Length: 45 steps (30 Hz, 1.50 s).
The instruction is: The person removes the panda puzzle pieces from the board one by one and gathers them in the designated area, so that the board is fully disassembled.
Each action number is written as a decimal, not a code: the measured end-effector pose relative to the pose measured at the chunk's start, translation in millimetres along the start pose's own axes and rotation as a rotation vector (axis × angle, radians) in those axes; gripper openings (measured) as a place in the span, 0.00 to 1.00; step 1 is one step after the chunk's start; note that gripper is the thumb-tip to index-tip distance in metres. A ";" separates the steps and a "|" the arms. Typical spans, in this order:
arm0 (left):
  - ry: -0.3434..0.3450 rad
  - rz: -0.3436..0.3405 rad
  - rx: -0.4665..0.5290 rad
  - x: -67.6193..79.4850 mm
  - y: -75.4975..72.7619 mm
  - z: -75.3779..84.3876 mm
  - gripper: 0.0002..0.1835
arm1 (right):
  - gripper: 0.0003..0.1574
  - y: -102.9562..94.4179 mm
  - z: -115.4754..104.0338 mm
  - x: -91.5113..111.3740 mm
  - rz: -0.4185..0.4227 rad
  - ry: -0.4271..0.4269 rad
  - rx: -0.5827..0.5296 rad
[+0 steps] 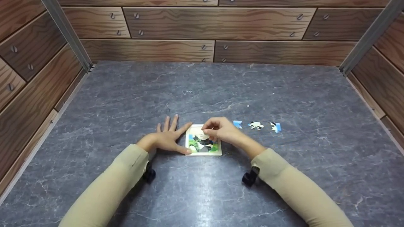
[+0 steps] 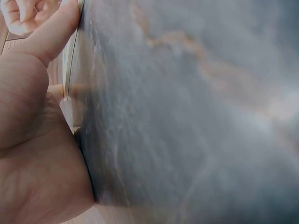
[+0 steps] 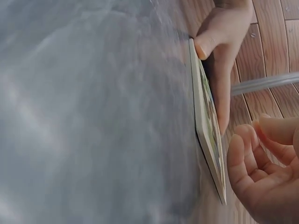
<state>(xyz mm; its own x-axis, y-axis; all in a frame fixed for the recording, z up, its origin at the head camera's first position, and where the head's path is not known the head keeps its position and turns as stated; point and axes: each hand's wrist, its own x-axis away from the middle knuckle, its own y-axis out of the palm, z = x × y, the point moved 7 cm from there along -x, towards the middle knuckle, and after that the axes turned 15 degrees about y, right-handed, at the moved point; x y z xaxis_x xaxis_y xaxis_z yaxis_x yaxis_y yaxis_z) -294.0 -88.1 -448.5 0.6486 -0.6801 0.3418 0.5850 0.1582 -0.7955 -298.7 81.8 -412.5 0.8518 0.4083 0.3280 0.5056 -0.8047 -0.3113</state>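
Note:
A square panda puzzle [image 1: 204, 148] in a pale frame lies flat on the table. My left hand [image 1: 167, 138] is spread at its left side, with the thumb at the near left corner and the index fingertip at the far left corner. Over the upper part of the panda picture, my right hand [image 1: 219, 129] has its thumb and index finger drawn together. In the right wrist view its fingers [image 3: 237, 151] curl just above the puzzle's face; I cannot tell whether a small piece sits between the fingertips.
Three loose puzzle pieces lie in a row right of the puzzle: a blue one [image 1: 238, 124], a black-and-white one [image 1: 256, 125] and a blue-edged one [image 1: 276, 127]. Wood-patterned walls [image 1: 217, 23] enclose the dark marbled table [image 1: 142, 85] at the back and sides.

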 end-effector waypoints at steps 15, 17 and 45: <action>0.007 -0.006 0.020 0.8 1.0 0.3 0.55 | 0.08 18.1 -1.0 -14.8 0.042 0.023 0.124; 0.013 -0.003 0.019 0.8 0.9 0.6 0.56 | 0.08 21.0 -3.8 -15.4 0.051 0.000 0.151; -0.073 -0.046 0.008 -8.3 5.6 -8.6 0.53 | 0.09 32.8 -4.1 -20.1 0.111 0.059 0.385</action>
<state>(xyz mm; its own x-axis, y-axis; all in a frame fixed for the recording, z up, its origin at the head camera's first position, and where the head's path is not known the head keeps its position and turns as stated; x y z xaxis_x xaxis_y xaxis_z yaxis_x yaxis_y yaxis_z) -300.3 -87.7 -460.1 0.6545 -0.6325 0.4141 0.6189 0.1336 -0.7741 -299.8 45.4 -425.7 0.9006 0.2936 0.3205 0.4346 -0.6181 -0.6551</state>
